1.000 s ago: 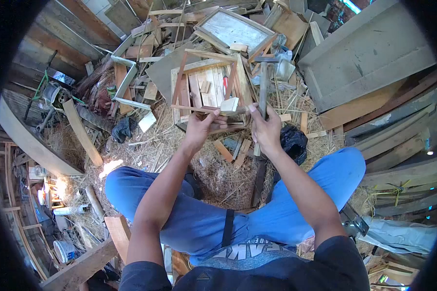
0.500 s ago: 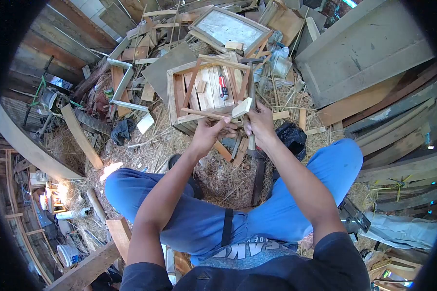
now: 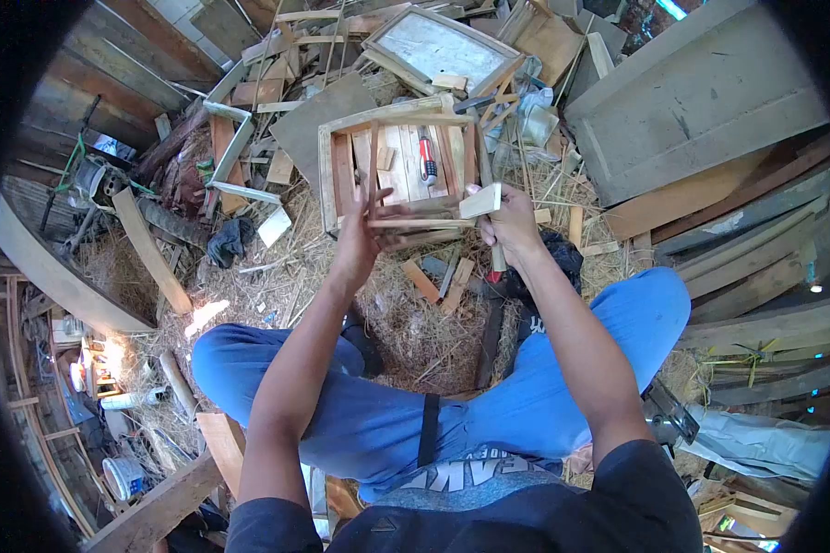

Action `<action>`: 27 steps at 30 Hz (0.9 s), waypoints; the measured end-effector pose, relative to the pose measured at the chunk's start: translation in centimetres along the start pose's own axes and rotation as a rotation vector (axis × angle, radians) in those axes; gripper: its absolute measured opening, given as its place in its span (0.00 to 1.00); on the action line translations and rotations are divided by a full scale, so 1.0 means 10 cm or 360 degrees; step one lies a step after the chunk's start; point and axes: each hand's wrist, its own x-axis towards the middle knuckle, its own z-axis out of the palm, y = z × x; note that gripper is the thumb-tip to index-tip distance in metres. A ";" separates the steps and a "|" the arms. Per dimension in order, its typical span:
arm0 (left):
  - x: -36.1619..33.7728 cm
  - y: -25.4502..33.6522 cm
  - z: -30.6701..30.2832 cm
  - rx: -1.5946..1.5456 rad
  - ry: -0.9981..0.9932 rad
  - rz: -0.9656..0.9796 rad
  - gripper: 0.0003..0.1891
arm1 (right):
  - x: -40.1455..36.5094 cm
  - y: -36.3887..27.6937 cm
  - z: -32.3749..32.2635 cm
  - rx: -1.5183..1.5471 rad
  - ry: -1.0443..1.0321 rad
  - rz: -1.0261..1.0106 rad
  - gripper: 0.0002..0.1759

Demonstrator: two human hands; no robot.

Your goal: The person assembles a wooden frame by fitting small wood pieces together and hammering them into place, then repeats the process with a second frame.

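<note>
My left hand (image 3: 360,230) grips a small frame of thin wooden slats (image 3: 417,223), which it holds up in front of me. A pale wood block (image 3: 483,200) sits at the frame's right end, against my right hand (image 3: 514,221). That hand is closed round a hammer handle (image 3: 497,262), and the shaft runs up past the block. Just beyond the hands, an open wooden crate (image 3: 334,175) rests on the straw. A red-handled tool (image 3: 425,158) lies inside it.
I sit cross-legged in blue trousers on straw (image 3: 406,323) strewn with wood offcuts (image 3: 424,281). A framed panel (image 3: 438,51) lies behind the crate and a large grey board (image 3: 701,101) at the right. A black bag (image 3: 563,263) lies by my right wrist. A plank (image 3: 152,249) lies to the left.
The slat frame has turned in my hands, so one slat now stands upright. My left hand slid left along it. The hammer tilted from upright and sits lower behind the block.
</note>
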 end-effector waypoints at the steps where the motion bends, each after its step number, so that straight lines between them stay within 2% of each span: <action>1: -0.01 0.06 -0.01 0.0029 0.0098 0.0017 0.44 | 0.00 -0.01 0.01 -0.0049 -0.0029 0.0013 0.10; 2: 0.02 0.05 -0.11 -0.0141 0.0034 0.0052 0.39 | -0.01 -0.02 0.03 -0.0051 -0.0034 0.0016 0.10; 3: 0.03 0.10 -0.12 -0.0143 0.0040 0.0055 0.39 | -0.03 -0.04 0.06 -0.0089 -0.0004 0.0076 0.10; 5: 0.05 0.21 -0.14 0.0328 -0.0005 0.0052 0.34 | -0.03 -0.01 0.09 -0.0129 0.0020 0.0136 0.10; 8: 0.03 0.21 -0.15 0.0078 -0.0022 0.0065 0.27 | 0.03 0.11 0.05 -0.0231 0.0008 0.0140 0.11; 10: 0.00 0.20 -0.11 -0.0041 -0.0021 0.0069 0.25 | 0.02 0.12 0.07 0.0037 0.0091 0.0061 0.13; 12: -0.02 0.16 -0.05 -0.0154 0.0079 0.0028 0.20 | 0.00 0.11 0.07 0.0100 0.0155 0.0062 0.15; 14: -0.07 0.12 0.06 -0.0213 0.0136 0.0057 0.19 | -0.06 0.08 0.06 0.0188 0.0170 0.0079 0.21; 18: -0.06 -0.01 0.08 -0.0356 0.0145 0.0053 0.19 | -0.13 0.10 0.12 0.0151 0.0111 0.0085 0.22; 21: -0.07 -0.13 0.16 -0.0410 0.0080 0.0033 0.18 | -0.15 0.16 0.16 0.0077 0.0055 0.0129 0.21; 27: -0.16 -0.12 0.31 -0.0397 0.0004 -0.0042 0.19 | -0.17 0.23 0.18 -0.0021 0.0162 0.0032 0.15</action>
